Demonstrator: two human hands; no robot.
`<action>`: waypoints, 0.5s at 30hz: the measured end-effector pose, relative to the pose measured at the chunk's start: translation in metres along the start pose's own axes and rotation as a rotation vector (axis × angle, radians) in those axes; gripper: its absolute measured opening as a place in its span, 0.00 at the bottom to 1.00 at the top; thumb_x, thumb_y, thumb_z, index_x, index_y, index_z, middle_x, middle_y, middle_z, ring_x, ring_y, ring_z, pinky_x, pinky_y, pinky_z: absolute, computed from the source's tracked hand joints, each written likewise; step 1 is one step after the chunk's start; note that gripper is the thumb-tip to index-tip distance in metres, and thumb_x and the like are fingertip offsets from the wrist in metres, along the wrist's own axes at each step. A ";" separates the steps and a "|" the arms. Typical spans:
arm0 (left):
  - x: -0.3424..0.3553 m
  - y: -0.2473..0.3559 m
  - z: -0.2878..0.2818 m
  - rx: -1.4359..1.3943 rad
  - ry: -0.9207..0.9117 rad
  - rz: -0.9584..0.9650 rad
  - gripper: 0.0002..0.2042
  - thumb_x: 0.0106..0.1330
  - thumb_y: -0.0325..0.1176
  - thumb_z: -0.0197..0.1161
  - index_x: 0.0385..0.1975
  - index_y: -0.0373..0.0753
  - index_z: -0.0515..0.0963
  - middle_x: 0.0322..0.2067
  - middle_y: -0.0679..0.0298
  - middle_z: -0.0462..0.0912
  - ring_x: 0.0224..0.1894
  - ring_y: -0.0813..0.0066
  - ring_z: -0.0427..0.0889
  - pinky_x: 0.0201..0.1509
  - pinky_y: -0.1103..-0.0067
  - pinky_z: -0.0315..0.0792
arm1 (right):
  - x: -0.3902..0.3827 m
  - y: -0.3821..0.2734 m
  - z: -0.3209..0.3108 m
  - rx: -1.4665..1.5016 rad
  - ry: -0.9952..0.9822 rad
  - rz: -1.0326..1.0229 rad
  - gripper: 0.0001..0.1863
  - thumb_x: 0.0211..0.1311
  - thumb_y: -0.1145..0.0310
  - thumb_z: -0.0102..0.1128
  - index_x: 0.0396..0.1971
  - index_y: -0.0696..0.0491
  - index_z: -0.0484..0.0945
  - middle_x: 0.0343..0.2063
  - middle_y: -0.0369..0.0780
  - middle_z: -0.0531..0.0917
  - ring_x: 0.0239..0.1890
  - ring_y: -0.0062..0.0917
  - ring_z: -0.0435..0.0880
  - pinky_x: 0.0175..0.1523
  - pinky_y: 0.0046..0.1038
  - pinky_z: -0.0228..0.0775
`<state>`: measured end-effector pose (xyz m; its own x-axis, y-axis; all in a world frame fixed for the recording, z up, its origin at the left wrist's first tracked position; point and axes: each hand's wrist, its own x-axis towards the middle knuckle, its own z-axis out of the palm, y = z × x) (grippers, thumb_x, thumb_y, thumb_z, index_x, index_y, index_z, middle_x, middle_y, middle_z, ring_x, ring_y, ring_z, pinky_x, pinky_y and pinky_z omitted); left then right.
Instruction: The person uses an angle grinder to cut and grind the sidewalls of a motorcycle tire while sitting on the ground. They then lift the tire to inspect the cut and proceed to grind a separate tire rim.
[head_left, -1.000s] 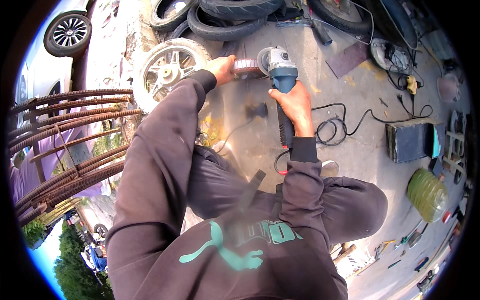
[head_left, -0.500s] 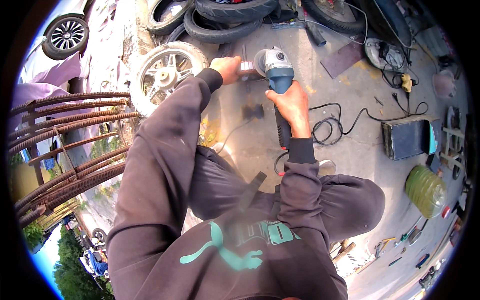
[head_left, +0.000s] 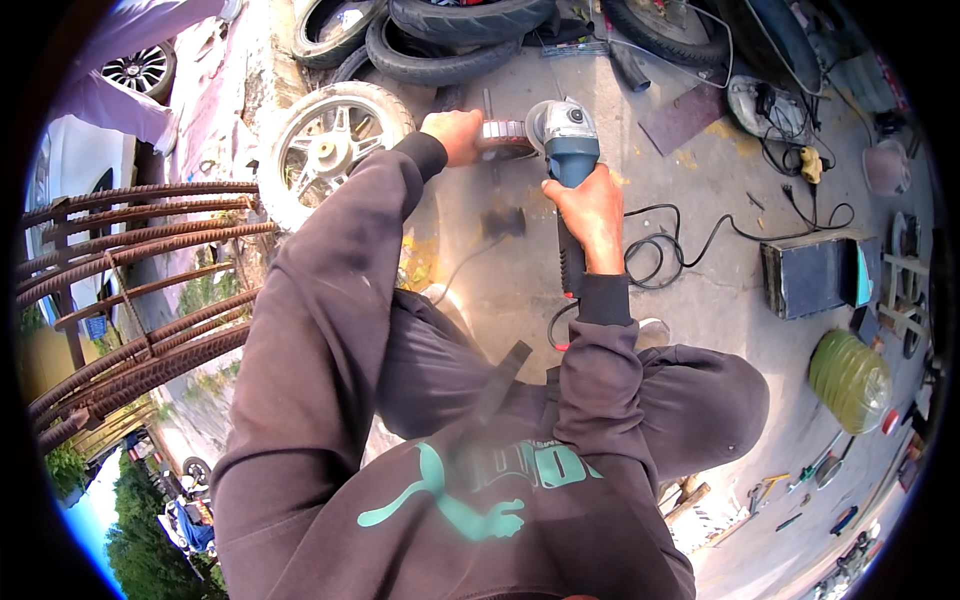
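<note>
My right hand (head_left: 593, 212) is wrapped round the body of a blue and black angle grinder (head_left: 573, 150), its silver head pointing away from me. The grinder's disc (head_left: 541, 124) stands on edge just right of a round metal part (head_left: 505, 140) with a silver segmented rim and a thin shaft sticking up. Whether disc and rim touch, I cannot tell. My left hand (head_left: 453, 136) grips that part at its left side, fingers closed and partly hidden. A dark blurred spot (head_left: 503, 222) shows on the ground below the part.
A spoked wheel (head_left: 330, 150) lies left of my left hand, with several tyres (head_left: 445, 45) beyond. Bent rusty rebar (head_left: 150, 240) spans the left. The black cable (head_left: 680, 235) loops at right, near a dark box (head_left: 820, 275) and a yellowish plastic jug (head_left: 850, 380).
The grinder and my right hand have shifted slightly right, so more of the part's rim shows. At the upper left, purple cloth has moved across the car's wheel.
</note>
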<state>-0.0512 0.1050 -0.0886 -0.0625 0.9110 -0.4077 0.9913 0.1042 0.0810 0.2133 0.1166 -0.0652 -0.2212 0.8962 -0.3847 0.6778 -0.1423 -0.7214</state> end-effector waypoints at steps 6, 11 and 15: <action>0.002 0.003 0.001 0.026 -0.001 0.012 0.18 0.57 0.36 0.70 0.43 0.36 0.75 0.36 0.49 0.87 0.43 0.47 0.87 0.47 0.57 0.79 | 0.002 0.007 0.004 0.061 -0.026 -0.018 0.32 0.45 0.55 0.76 0.44 0.65 0.79 0.38 0.53 0.88 0.42 0.43 0.89 0.49 0.40 0.79; 0.000 0.000 0.008 -0.029 0.035 -0.024 0.17 0.57 0.38 0.71 0.41 0.36 0.77 0.37 0.49 0.88 0.43 0.48 0.88 0.46 0.58 0.79 | 0.001 0.006 0.000 -0.013 -0.007 0.010 0.32 0.45 0.54 0.76 0.45 0.64 0.80 0.38 0.54 0.88 0.43 0.44 0.89 0.49 0.40 0.79; -0.002 0.003 0.006 -0.025 0.027 -0.020 0.15 0.56 0.32 0.67 0.43 0.38 0.79 0.37 0.50 0.89 0.42 0.50 0.88 0.47 0.60 0.80 | -0.002 0.007 -0.003 0.079 -0.030 -0.003 0.35 0.46 0.55 0.77 0.49 0.65 0.77 0.41 0.59 0.86 0.48 0.53 0.86 0.55 0.46 0.76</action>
<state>-0.0470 0.1010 -0.0925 -0.0858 0.9192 -0.3844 0.9866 0.1321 0.0958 0.2207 0.1155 -0.0674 -0.2454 0.8836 -0.3987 0.6195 -0.1734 -0.7656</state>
